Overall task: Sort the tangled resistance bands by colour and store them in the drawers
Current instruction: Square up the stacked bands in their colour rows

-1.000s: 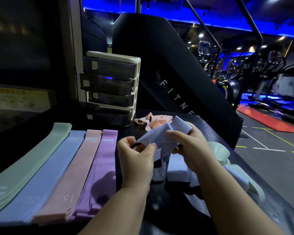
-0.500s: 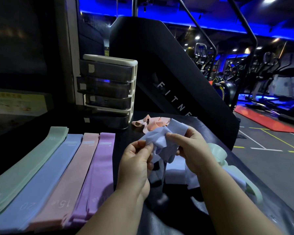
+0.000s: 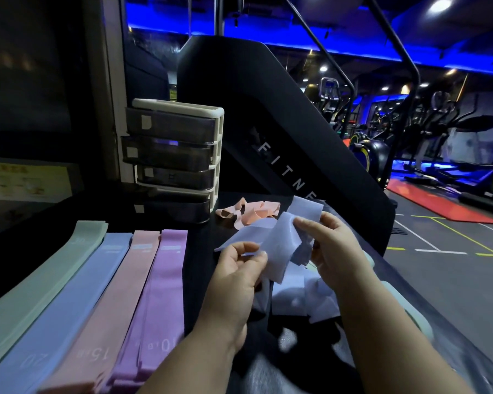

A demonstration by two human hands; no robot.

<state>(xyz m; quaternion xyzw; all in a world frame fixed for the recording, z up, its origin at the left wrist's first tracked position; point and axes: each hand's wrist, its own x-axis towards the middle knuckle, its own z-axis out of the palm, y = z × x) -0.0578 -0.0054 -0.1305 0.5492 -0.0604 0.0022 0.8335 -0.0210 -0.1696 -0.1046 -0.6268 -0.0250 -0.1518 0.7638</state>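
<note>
Blue band [image 3: 282,251] now wider between hands [image 3: 234,268] [image 3: 333,248]

The black tabletop [image 3: 199,251] carries a cream-framed drawer unit [image 3: 177,155] with 4 smoky drawers, standing at its far side. In front of the drawer unit and to its left, 4 flat bands lie side by side with their edges touching. The green band [image 3: 49,282] lies farthest left of the drawer unit. Next come the blue band [image 3: 77,302] marked 20, the pink band [image 3: 117,294] marked 15 and the purple band [image 3: 162,282] marked 10. Just right of the drawer unit's bottom drawer lies a tangle of peach bands [image 3: 251,213]. Further forward and right of the drawer unit, a heap of pale blue bands [image 3: 296,300] rests on the tabletop, its upper part lifted. A mint band [image 3: 420,325], mostly hidden, shows at the right edge, well apart from the drawer unit.
</note>
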